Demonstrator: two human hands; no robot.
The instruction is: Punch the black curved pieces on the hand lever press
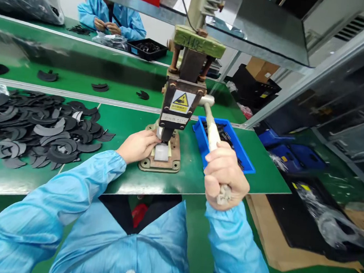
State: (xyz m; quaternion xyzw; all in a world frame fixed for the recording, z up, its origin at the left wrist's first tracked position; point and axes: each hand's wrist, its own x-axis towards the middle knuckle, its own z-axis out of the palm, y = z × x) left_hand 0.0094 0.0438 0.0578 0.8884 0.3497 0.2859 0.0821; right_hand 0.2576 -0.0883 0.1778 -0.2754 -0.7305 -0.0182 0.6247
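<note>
Head view, right hand [225,176] gripping press lever [212,130], left hand [138,145] at die [161,151]

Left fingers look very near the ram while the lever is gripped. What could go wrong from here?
1. Pinch: the left hand rests at the white block under the dark ram of the small manual bench press, while the right hand grips the press's cream lever handle; the yellow warning label flags this hazard.
2. The lever may sweep over the blue plastic tray beside the press and knock it.
</note>
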